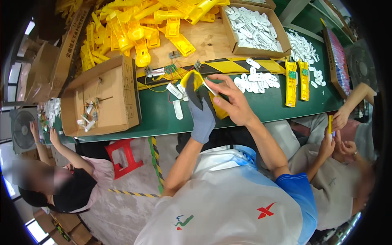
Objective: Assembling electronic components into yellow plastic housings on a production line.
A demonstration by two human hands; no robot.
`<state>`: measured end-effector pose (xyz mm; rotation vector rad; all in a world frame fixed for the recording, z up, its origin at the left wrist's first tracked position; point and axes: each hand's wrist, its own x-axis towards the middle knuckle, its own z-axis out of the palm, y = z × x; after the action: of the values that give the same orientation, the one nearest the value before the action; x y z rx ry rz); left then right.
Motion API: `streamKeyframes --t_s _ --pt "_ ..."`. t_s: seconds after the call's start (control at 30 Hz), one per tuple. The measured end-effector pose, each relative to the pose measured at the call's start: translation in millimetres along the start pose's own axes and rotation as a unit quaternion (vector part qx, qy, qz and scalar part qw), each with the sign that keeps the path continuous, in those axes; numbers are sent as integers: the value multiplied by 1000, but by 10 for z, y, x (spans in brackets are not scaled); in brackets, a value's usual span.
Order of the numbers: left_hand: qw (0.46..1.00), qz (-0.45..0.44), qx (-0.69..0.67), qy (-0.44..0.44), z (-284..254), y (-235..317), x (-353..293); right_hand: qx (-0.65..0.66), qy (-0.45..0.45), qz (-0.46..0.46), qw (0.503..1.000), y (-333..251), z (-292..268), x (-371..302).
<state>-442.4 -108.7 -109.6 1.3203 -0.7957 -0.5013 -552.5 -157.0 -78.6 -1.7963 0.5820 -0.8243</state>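
One yellow housing [195,80] sat in the gloved left hand [200,111], raised over the near edge of the green table [261,107], while the bare right hand [231,101] pinched one white strip [210,87] against it. Two more yellow housings [297,81] lay flat near the table's right end (side by side), and two open cartons [104,98] stood on it.

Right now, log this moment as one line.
left hand: gloved, holds yellow housing | right hand: bare, pinches white piece | green table

You get bright, even overhead light w/ soft shadows; centre is sharp, fisheye bends edges, black vignette at corners, window glare blown out lower left.
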Motion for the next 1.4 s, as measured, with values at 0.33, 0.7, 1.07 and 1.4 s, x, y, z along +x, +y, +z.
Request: streamKeyframes --t_s 0.33,0.7,1.07,1.4 --pt "947 -194 -254 -24 -182 366 -7 151 100 162 970 -88 193 -253" --pt "878 -203 -406 -153 -319 129 -25 297 123 181 929 24 220 -416" --pt "900 -266 -340 -57 -815 235 -65 -250 157 122 948 -184 -634 46" --pt "929 -251 -267 -59 -885 231 -313 -406 177 73 894 -269 -1457 618"
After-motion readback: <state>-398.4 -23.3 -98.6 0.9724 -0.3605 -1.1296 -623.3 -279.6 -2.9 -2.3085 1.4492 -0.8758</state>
